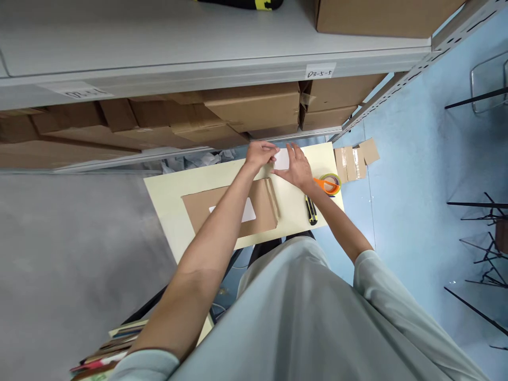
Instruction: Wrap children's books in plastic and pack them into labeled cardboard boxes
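Both my hands meet at the far edge of a pale yellow table (170,196). My left hand (260,154) has its fingers curled and pinches the edge of a small white piece (282,160), which looks like paper. My right hand (296,168) rests on the same white piece with its fingers closed around its side. A flattened brown cardboard sheet (198,209) with a white label (250,211) lies under my left forearm.
An orange tape dispenser with a tape roll (328,184) and a black-and-yellow utility knife (310,209) lie at the table's right end. Small cardboard pieces (355,159) lie on the blue floor. A metal shelf (198,69) with cardboard boxes (254,108) stands behind the table.
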Motion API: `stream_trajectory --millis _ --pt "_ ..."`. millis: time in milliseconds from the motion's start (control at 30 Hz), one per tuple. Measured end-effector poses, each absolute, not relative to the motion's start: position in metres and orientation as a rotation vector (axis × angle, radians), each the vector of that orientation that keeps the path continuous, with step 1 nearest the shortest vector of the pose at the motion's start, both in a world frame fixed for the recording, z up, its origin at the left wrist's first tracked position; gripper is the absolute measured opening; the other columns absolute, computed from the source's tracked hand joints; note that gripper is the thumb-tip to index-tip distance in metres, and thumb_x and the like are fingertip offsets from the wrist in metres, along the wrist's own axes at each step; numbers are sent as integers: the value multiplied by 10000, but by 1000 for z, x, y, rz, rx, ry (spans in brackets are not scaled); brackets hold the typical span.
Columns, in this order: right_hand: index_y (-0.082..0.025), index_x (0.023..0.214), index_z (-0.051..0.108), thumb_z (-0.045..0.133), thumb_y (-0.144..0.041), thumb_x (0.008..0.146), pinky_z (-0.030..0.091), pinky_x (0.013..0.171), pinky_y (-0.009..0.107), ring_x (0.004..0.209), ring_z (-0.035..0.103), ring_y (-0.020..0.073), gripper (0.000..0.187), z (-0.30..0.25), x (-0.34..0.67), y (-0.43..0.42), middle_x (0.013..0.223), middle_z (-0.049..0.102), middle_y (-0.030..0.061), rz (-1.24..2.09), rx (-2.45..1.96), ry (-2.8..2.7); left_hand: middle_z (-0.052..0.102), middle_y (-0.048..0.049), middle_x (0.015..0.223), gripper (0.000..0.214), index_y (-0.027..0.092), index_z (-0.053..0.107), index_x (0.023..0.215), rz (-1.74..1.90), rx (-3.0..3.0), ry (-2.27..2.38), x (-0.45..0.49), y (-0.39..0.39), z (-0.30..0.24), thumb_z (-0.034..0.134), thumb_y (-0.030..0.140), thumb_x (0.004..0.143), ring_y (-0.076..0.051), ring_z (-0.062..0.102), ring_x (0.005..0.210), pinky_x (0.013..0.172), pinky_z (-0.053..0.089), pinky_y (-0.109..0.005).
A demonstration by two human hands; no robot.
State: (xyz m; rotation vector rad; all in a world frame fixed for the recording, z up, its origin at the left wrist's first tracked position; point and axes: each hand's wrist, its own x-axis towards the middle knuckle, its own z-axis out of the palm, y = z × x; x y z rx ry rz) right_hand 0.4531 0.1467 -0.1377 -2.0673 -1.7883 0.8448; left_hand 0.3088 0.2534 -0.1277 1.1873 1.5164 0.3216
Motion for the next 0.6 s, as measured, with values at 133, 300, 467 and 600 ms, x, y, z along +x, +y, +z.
stream_trajectory --millis 133,300,467,600 --pt "-133 1817 301 736 -694 1026 373 1402 650 1771 276 447 1063 -133 452 146 1894 279 256 819 -2107 -1682 787 -31 746 214 161 842 961 348 1192 1527 325 255 -116 935 263 797 -159 683 594 618 538 -265" --pt "-198 1625 587 629 -538 1103 596 1211 578 1420 717 391 624 -121 487 142 1690 619 200 848 -2064 -1460 845 -88 907 256 163 829 1069 402 1167 1437 355 256 -111 823 404 984 -196 781 717 736 620 -298" --pt "-222 1184 757 549 -554 1137 651 1024 487 1026 820 318 395 -115 546 129 1191 849 125 813 -2094 -1176 868 -130 1252 316 176 828 1208 284 1532 1379 367 247 -125 607 384 1120 -272 820 1153 1099 622 -394" --pt "-229 991 712 596 -612 1102 648 948 451 945 794 294 416 -131 584 122 1046 822 100 800 -2172 -1030 584 -168 1752 566 131 700 1568 -16 2007 1229 369 227 -135 728 228 1011 -348 529 1647 1406 360 -449"
